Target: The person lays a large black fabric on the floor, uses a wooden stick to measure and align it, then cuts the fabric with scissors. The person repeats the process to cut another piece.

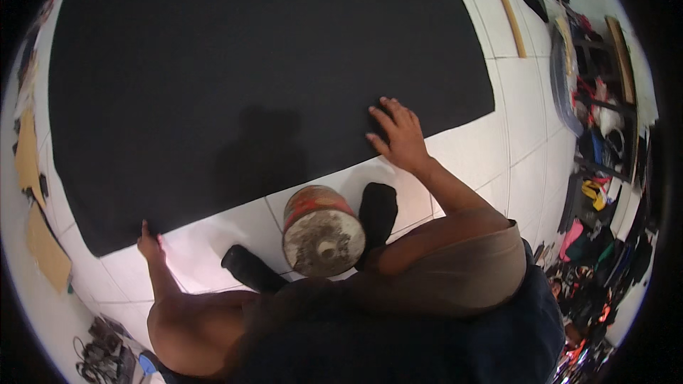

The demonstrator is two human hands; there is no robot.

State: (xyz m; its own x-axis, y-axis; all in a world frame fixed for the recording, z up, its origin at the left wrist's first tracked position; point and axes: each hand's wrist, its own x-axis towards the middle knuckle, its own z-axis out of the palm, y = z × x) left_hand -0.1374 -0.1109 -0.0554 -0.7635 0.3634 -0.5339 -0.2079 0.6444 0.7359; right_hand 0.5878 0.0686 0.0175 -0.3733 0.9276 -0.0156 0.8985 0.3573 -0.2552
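Observation:
A wide sheet of black cloth (284,64) lies flat over the white tiled floor, its near edge running at a slant in front of me. My right hand (402,131) rests on the cloth near the right end of that edge, open, fingers spread. At the near left edge is my left hand (148,244), one finger stretched out onto the cloth; its other fingers are mostly hidden. Just short of the edge stands a worn red drum-like weight (324,235) with a stained pale top and a small knob, between my two dark-covered feet.
A long wooden strip (506,7) lies on the tiles at the far right. Beyond it are crowded shelves (605,107) with piled cloth and bags. Brown cardboard pieces (46,245) line the left wall, and tangled dark items (103,355) sit at the lower left.

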